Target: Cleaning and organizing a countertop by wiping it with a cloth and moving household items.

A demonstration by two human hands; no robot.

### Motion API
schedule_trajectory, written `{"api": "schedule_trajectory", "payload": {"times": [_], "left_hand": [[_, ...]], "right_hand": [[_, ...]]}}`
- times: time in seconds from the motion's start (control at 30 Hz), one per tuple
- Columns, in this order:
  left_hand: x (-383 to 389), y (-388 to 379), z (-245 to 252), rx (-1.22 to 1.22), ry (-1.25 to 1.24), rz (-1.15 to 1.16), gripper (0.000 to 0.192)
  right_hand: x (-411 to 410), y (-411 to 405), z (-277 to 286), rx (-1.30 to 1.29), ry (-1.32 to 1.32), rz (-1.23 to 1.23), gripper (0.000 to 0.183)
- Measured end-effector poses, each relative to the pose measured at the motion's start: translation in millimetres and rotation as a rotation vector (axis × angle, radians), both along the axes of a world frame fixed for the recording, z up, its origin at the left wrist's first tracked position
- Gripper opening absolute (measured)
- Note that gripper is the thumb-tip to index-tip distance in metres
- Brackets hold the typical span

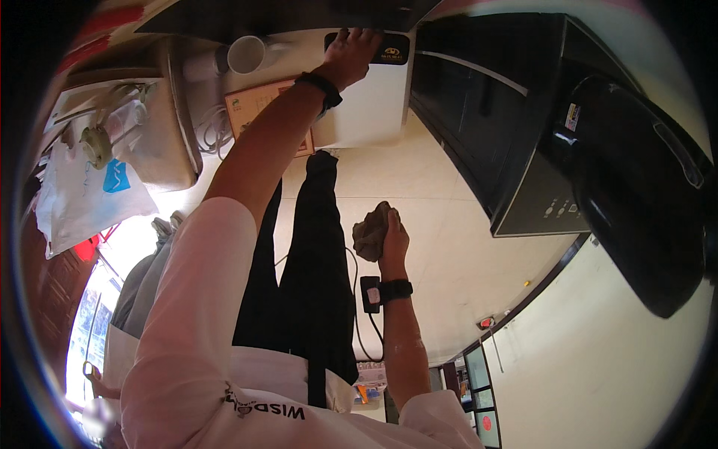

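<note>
My left hand (353,53) reaches far forward and lies over a flat black rounded rectangular object (394,50) with a gold emblem and writing. That object is on a white surface (364,115), against a large dark panel (314,15). Whether the fingers grip it or just rest on it cannot be told. A crumpled brown cloth (370,233) is bunched in my right hand (396,241), held above the pale floor. On my right wrist a black strap carries a small black box (370,294) with a cable.
A white cup (247,55) and an orange printed box (268,101) stand near my left forearm. Glossy black appliances (482,112) with touch icons stand at the right. A white plastic bag (92,185) hangs at the left. Another person's hand (100,387) shows at the lower left.
</note>
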State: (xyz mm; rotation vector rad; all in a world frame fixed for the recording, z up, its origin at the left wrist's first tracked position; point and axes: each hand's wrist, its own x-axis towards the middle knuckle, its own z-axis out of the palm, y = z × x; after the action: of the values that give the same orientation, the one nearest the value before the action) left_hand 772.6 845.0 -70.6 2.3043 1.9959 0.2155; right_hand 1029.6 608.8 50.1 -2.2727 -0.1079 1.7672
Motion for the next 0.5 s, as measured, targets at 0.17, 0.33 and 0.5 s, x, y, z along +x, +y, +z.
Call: {"api": "schedule_trajectory", "payload": {"times": [0.17, 0.33, 0.5], "left_hand": [[20.7, 9.7, -12.6, -0.062, 0.028, 0.041, 0.045], [17.8, 12.2, -18.4, -0.035, 0.037, 0.010, 0.039], [9.3, 7.9, -19.9, -0.053, 0.132, -0.025, 0.040]], "right_hand": [[31.8, -6.8, -9.5, -0.014, -0.007, -0.024, 0.052], [22.5, -3.0, -13.2, -0.033, 0.025, 0.013, 0.051], [1.2, 1.3, -19.9, 0.005, 0.035, 0.077, 0.052]]}}
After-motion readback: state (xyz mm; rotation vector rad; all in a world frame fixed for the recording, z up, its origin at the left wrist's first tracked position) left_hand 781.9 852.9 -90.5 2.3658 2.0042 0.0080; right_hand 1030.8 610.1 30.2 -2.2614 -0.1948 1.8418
